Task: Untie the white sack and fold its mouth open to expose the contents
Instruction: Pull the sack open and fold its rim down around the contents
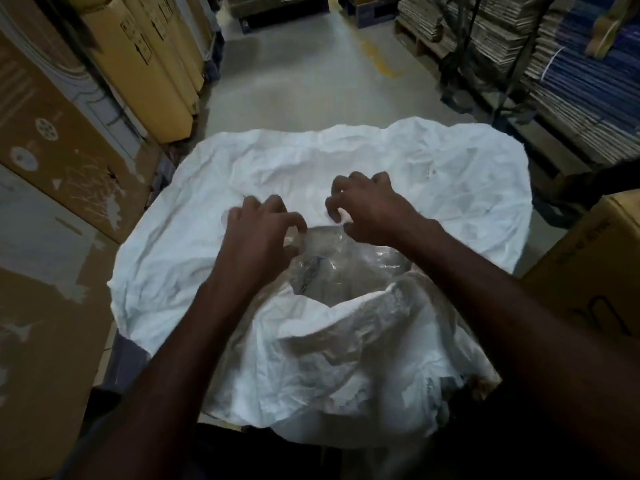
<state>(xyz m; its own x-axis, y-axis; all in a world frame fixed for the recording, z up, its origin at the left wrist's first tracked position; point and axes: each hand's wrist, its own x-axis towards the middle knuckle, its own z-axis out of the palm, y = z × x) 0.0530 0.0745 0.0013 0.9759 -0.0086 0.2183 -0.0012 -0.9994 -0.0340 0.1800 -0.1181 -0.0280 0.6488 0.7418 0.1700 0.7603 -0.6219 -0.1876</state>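
Note:
A large white woven sack [277,168] fills the middle of the head view, its mouth wide and its far side spread flat away from me. A clear plastic liner [343,261] shows inside the opening, with dim contents under it. My left hand [258,233] is at the far rim of the opening, fingers curled, thumb and fingers pinching the edge of the liner. My right hand [369,206] is beside it to the right, fingers curled over the sack's far rim and pinching the white fabric. The near rim [346,317] stands crumpled toward me.
Tall cardboard boxes [52,161] line the left side close to the sack. Another cardboard box [595,271] stands at the right. Stacks of flattened cartons [571,98] on pallets fill the right back. A grey floor aisle [304,81] runs ahead beyond the sack.

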